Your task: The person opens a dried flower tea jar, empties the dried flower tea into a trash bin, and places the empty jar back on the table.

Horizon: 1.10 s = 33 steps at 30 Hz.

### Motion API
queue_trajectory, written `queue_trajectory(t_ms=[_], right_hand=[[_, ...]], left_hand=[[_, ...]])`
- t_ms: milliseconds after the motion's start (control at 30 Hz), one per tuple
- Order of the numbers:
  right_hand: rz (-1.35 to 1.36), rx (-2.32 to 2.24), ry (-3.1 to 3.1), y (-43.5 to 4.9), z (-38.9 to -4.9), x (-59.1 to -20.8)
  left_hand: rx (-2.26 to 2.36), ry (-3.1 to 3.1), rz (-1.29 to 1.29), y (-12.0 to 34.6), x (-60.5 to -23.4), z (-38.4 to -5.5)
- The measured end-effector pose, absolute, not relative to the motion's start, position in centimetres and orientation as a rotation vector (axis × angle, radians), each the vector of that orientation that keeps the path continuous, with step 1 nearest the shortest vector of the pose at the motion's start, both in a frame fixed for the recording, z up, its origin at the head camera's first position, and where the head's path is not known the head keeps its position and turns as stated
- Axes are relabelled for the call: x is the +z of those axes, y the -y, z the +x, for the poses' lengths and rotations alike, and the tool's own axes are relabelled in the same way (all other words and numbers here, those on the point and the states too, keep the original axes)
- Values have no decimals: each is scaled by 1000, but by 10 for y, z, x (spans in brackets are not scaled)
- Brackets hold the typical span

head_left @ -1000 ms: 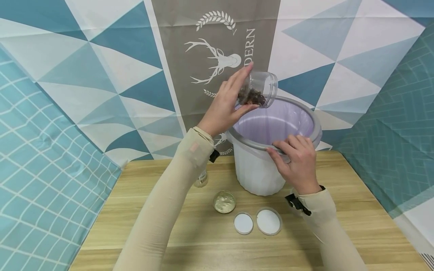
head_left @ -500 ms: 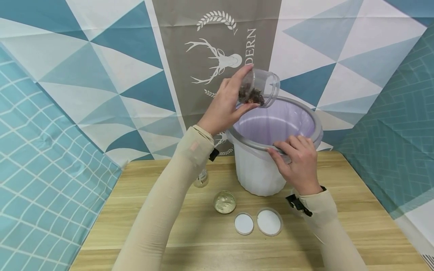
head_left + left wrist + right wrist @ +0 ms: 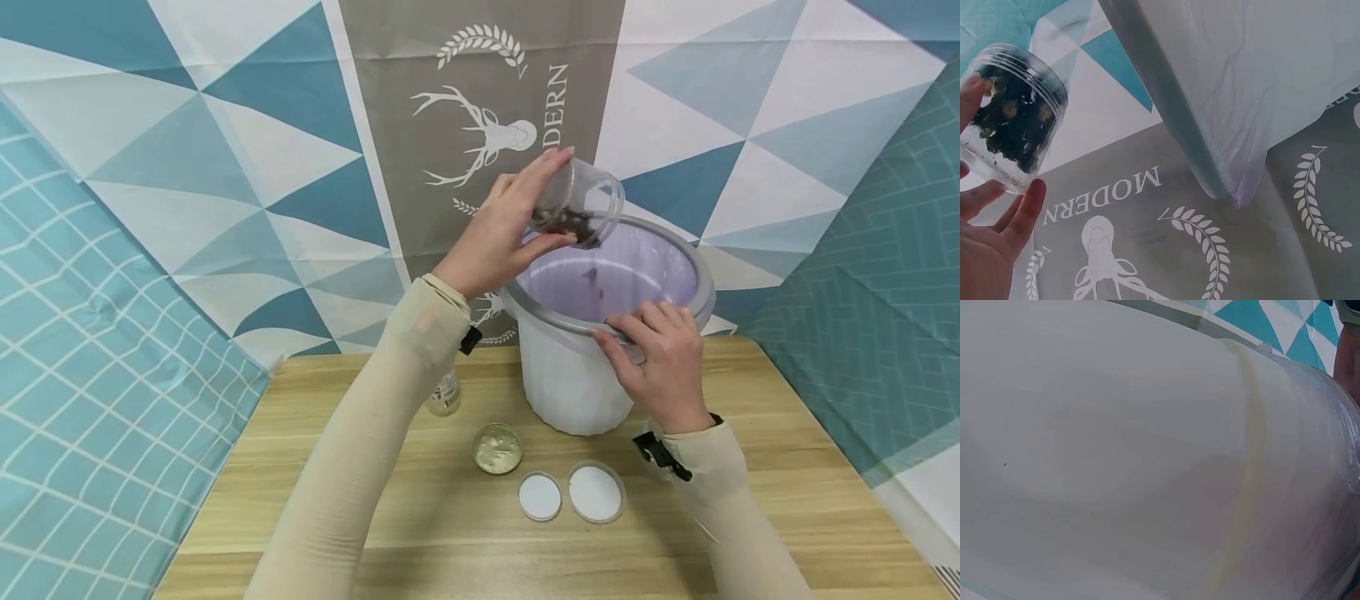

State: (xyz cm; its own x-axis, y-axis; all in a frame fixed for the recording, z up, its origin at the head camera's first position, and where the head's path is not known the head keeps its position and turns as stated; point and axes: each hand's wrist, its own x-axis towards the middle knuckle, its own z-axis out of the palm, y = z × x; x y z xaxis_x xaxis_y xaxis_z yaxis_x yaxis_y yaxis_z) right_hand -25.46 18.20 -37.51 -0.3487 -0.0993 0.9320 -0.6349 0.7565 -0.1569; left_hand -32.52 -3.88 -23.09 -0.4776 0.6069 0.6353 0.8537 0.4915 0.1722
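Observation:
My left hand (image 3: 502, 229) grips a clear plastic jar (image 3: 581, 200) of dark dried bits, tipped mouth-down over the white bin (image 3: 570, 383). Dark bits are falling past the jar's mouth into the bin's pale purple liner (image 3: 630, 267). In the left wrist view the jar (image 3: 1013, 115) sits between thumb and fingers, with the bin's grey rim (image 3: 1166, 106) beside it. My right hand (image 3: 656, 354) holds the bin's grey rim (image 3: 701, 287) at its near side, fingers curled over the edge. The right wrist view shows only the bin's white wall (image 3: 1116, 469).
On the wooden table (image 3: 787, 467) in front of the bin stand a small open jar of pale powder (image 3: 497, 447), two white lids (image 3: 538, 495) (image 3: 596, 492) and a small glass bottle (image 3: 446, 396) behind my left arm. Patterned fabric walls close in at the back and both sides.
My left hand has tipped the jar further over the bin, and dark bits now drop out of it. My right hand stays on the rim.

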Motion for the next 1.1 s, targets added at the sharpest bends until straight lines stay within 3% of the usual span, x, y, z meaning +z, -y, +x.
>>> queue_trajectory(t_ms=[1100], right_hand=[[570, 611, 1876, -183, -255, -375]], left_hand=[[-466, 2224, -1197, 26, -232, -322]])
